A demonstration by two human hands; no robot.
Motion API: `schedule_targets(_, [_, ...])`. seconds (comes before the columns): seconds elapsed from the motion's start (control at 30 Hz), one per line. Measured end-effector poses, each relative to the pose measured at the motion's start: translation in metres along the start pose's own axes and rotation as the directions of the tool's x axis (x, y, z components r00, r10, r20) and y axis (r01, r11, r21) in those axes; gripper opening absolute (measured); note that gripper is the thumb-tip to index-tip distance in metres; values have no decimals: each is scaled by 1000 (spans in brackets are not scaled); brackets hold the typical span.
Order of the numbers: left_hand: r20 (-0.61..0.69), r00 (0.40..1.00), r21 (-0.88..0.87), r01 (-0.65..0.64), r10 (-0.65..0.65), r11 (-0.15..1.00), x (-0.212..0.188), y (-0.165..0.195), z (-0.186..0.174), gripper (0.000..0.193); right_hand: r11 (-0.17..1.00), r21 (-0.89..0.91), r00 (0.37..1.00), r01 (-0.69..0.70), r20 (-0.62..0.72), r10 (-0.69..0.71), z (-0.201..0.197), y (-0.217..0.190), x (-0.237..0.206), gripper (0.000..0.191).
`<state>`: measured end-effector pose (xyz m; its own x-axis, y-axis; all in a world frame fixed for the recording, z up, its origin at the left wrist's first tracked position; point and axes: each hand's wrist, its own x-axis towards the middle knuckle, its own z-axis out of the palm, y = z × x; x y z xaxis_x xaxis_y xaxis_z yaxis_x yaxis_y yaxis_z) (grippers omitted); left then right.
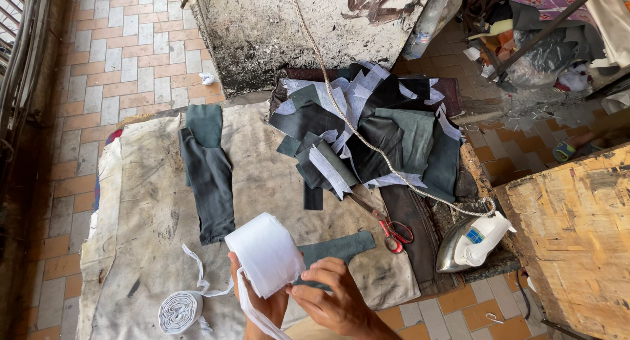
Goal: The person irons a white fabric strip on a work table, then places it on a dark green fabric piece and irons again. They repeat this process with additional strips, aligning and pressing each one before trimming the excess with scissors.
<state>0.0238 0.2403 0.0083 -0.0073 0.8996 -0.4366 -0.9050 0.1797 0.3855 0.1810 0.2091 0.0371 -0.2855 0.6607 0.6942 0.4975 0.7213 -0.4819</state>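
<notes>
My left hand (pixel 261 305) grips a fat white roll of fabric tape (pixel 266 251) from below, above the near edge of a stained cloth (pixel 151 215). My right hand (pixel 335 299) has its fingertips pinched on the roll's right side. A loose white strip (pixel 252 314) hangs from the roll past my left wrist. Just behind my right fingers a dark grey-green fabric strip (pixel 341 246) lies on the cloth. A smaller white tape roll (pixel 178 310) with a loose tail rests on the cloth, to the left of my hands.
Long dark fabric pieces (pixel 210 176) lie at centre left, and a heap of dark and white cut pieces (pixel 367 136) at the back. Red-handled scissors (pixel 392 230) and an iron (pixel 469 241) with a braided cord (pixel 341 113) sit to the right, beside a wooden board (pixel 577 235).
</notes>
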Motion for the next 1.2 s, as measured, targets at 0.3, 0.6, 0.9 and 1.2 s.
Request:
schedule_targets(0.3, [-79,995,-6,63,-63,998,-7,0,18,76,996,-88,994,25,111,-15,-10,13,10,40])
schedule_targets(0.6, [-25,1000,-25,5,-6,1000,-11,-2,29,75,989,-147,998,2,65,8,7,19,-17,42])
schedule_targets(0.9, [-131,985,-6,108,-108,994,-12,-15,21,73,991,-119,993,-58,91,70,18,27,-5,104])
schedule_targets(1.2, [200,973,308,52,-118,950,-4,5,-5,83,964,148,971,-222,-57,233,0,37,-13,109])
